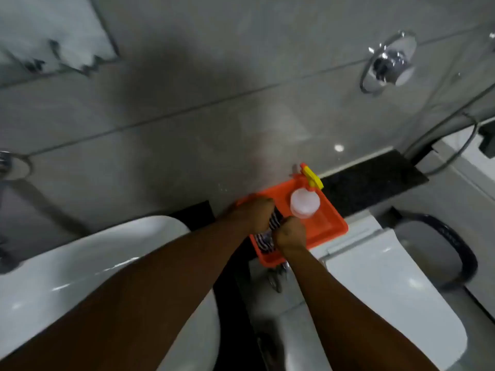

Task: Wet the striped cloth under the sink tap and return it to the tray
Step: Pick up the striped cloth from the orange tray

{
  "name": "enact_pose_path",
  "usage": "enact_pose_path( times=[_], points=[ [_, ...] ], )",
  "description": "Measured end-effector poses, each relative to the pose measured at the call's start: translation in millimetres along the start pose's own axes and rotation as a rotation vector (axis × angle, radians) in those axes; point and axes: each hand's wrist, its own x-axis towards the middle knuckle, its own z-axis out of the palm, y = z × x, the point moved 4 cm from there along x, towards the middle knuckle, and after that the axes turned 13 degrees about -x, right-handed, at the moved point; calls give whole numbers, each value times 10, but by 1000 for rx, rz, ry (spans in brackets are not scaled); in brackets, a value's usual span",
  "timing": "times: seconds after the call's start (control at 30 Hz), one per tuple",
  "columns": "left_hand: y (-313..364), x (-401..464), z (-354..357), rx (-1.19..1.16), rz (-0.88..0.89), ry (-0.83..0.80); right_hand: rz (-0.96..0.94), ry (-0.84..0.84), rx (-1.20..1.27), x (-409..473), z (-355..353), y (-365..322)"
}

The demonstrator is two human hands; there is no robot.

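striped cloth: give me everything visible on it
The striped cloth looks like soft fabric with dark and white stripes, bunched rather than spread. It lies in the near-left part of the orange tray, mostly hidden by the hands. The left hand and the right hand both close on it, one at each side. Motion blur hides whether it is wet.

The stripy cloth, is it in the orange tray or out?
In. The striped cloth lies bunched inside the orange tray, between both hands.
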Motion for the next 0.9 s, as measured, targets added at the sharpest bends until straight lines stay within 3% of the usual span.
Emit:
enact_pose_path(
  times=[0.13, 0.4, 0.53, 0.77, 0.9],
  points=[
    [-257, 461, 407, -82, -202, -134, 125, -122, -42, 505, 289, 428],
    [-626, 960, 614, -109, -404, -142, 117, -209, -70, 1017, 707, 688],
    [-725, 979, 651, -219, -475, -138, 134, -222, 34, 1154, 761, 749],
    [-637, 393, -124, -598, -476, 142, 170, -191, 432, 912, 166, 285],
    [-608, -464, -860, -947, -363, 316, -18, -168, 601, 503, -333, -393]
  ],
)
